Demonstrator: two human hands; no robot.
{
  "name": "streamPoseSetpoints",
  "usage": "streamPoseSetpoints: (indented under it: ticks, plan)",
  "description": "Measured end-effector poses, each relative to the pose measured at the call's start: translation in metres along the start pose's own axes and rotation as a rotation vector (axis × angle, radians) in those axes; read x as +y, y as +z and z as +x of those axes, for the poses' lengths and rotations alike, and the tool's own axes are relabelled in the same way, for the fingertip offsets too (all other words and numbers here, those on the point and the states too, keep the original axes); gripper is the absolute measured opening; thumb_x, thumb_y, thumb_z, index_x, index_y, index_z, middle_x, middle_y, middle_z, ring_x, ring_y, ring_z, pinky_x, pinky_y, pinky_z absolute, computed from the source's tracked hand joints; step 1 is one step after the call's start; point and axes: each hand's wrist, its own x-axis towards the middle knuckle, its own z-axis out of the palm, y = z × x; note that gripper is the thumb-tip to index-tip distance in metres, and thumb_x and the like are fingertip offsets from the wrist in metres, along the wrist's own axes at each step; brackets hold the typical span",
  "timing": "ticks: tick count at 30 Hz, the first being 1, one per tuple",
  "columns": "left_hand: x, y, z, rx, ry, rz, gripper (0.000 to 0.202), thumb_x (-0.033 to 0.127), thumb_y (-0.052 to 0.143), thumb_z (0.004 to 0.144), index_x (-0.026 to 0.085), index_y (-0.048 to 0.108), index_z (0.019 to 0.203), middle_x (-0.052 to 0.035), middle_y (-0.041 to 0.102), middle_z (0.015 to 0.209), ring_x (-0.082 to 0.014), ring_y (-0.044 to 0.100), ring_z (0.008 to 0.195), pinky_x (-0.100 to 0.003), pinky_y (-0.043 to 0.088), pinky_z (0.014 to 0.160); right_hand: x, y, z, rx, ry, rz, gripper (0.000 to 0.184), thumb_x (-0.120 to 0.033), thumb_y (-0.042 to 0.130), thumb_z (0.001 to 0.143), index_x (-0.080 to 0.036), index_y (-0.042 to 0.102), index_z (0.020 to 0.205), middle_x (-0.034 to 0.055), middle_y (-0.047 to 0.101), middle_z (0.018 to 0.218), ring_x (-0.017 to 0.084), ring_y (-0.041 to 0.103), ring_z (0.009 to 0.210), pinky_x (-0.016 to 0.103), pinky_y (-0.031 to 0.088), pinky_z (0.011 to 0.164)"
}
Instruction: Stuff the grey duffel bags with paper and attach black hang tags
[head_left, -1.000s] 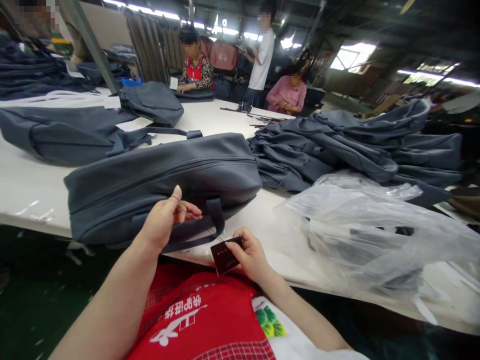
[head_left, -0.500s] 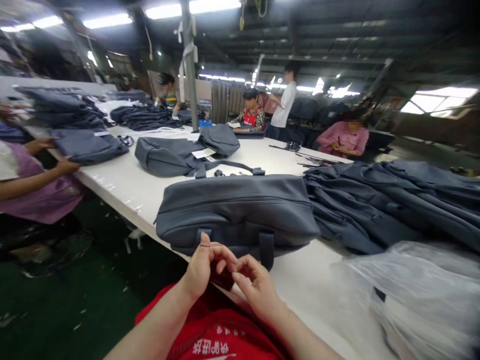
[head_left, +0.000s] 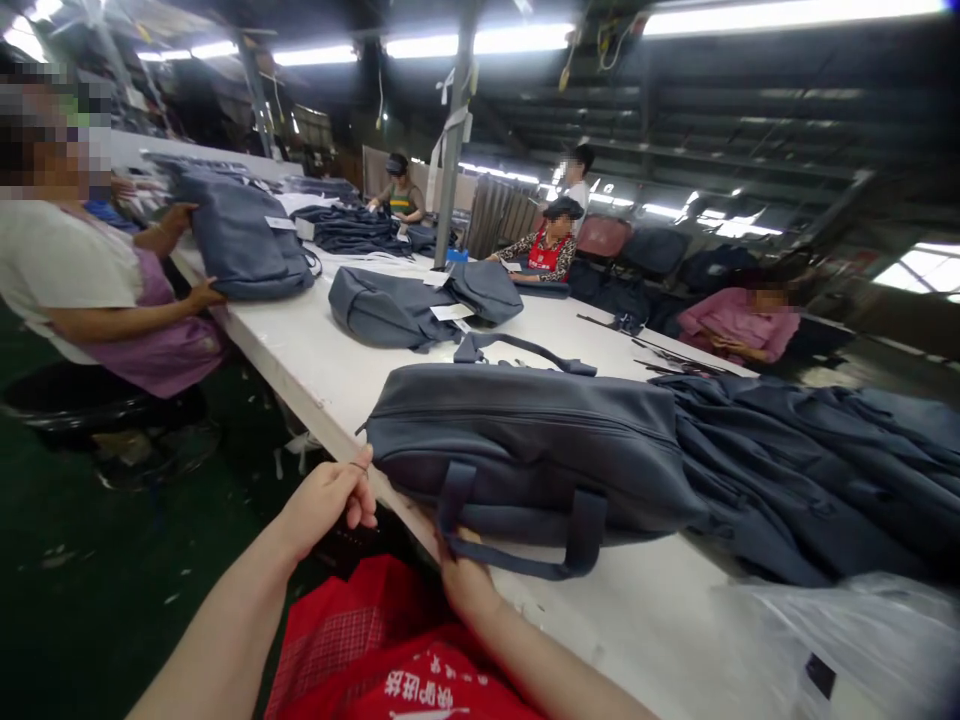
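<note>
A dark blue-grey bag [head_left: 525, 420] lies on its side in front of me, its long zipper running along the upper face. From its near side a webbing handle [head_left: 517, 562] loops down toward me. My left hand [head_left: 334, 503] is at the bag's left end, thumb and forefinger pinched together and the other fingers curled. A thin line crosses those fingers, too fine to name. Under the handle, against the bag's lower near side, is my right hand [head_left: 466, 580]; the handle and bag hide its fingers.
Behind the bag lie more grey bags [head_left: 397, 305] with white tags on the white table [head_left: 300, 350]. To the right are a heap of dark bags [head_left: 825, 460] and clear plastic [head_left: 847, 640]. At left, a co-worker's hands hold another bag [head_left: 247, 240]; other people sit farther back.
My hands have come apart from in front of the bag. The left moved to the bag's left end, the right under the handle, which now hangs toward me. The co-worker's bag is tilted up.
</note>
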Motion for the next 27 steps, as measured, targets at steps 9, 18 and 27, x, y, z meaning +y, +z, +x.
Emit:
streamPoseSetpoints:
  ticks: [9, 18, 27]
  plan:
    - [0.001, 0.01, 0.031, -0.232, -0.157, -0.102, 0.082, 0.085, 0.037, 0.074, 0.012, 0.068, 0.052, -0.0097, 0.059, 0.043, -0.0226, 0.064, 0.052, -0.028, 0.046, 0.055, -0.06, -0.077, 0.018, 0.342, -0.072, 0.104, 0.036, -0.036, 0.038, 0.098, -0.018, 0.057, 0.123, 0.0031, 0.065, 0.076, 0.014, 0.058, 0.061, 0.027, 0.048, 0.061]
    - [0.046, 0.028, 0.065, -0.385, -0.129, 0.108, 0.089, 0.088, 0.031, 0.072, 0.01, 0.069, 0.054, -0.0141, 0.061, 0.047, -0.0219, 0.059, 0.047, -0.033, 0.047, 0.058, -0.131, -0.1, 0.092, 0.0, -0.352, -0.054, 0.015, -0.024, 0.065, 0.077, -0.018, 0.068, 0.091, 0.0052, 0.065, 0.088, 0.018, 0.058, 0.08, 0.032, 0.046, 0.075]
    - [0.045, 0.013, 0.053, -0.403, 0.257, 0.195, 0.046, 0.047, 0.038, 0.083, 0.015, 0.063, 0.062, -0.0088, 0.065, 0.06, -0.0204, 0.061, 0.06, -0.031, 0.046, 0.064, -0.134, -0.114, 0.124, -0.293, 0.254, 0.902, 0.015, -0.023, 0.064, 0.066, -0.015, 0.053, 0.058, 0.0002, 0.058, 0.064, 0.012, 0.056, 0.066, 0.025, 0.044, 0.067]
